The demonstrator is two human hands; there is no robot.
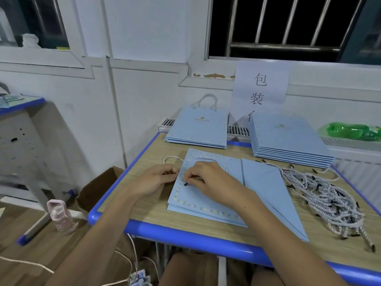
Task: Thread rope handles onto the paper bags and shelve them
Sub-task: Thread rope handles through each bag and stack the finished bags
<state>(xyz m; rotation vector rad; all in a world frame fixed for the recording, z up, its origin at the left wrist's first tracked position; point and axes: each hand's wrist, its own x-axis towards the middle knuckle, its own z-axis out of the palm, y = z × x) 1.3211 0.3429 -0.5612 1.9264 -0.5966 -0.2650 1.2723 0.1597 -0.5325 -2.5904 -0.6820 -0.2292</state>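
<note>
Fingers (186, 178) of the right hand (208, 180) pinch a rope handle's (208, 158) dark tip at the paper bag (208, 195), lying flat on the worktop (156, 215), probably to feed it through a hole. Curled fingers of the left hand (156, 178) grip the bag's left edge, likely steadying it. Two stacks sit behind: a taller one (288, 141) with no handles showing, and a smaller one (198, 129) with handles fitted. One tangled heap of ropes (325, 195), too many to count, waits at the right.
</note>
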